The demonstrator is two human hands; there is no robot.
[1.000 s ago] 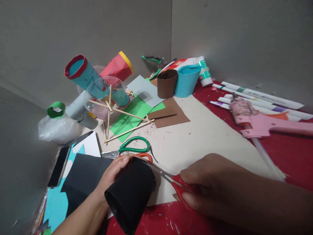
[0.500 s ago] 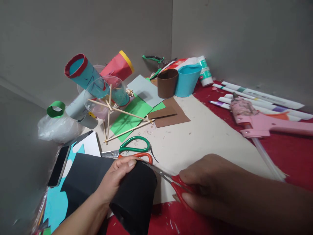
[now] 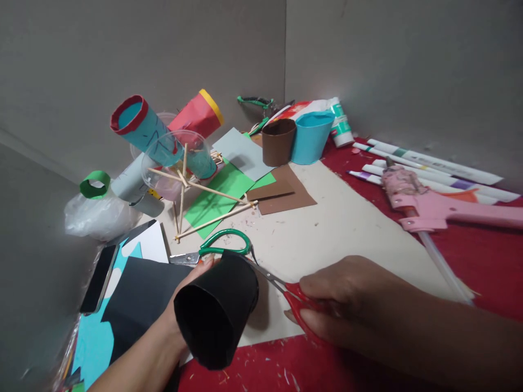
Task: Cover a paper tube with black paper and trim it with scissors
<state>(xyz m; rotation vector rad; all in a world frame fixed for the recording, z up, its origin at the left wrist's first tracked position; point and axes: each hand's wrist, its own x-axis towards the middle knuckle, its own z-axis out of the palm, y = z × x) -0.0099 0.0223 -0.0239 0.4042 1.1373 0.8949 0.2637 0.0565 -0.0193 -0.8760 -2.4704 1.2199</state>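
Observation:
A black paper tube is held by my left hand, whose fingers are mostly hidden behind it; the tube's open end faces me. My right hand is closed on the red handles of a pair of scissors. The blades meet the far rim of the tube. Just beyond lies a second pair of scissors with a green handle, partly covered by the tube. Under my left forearm is a sheet of black paper.
A stick frame and a plastic cup stand ahead, near paper tubes. Brown and blue paper cups stand behind. At right lie a pink glue gun and markers. A phone rests at left.
My left hand has turned and tilted the black tube, so its open end now faces me and my thumb has gone behind it. The scissors stay at the rim with little movement.

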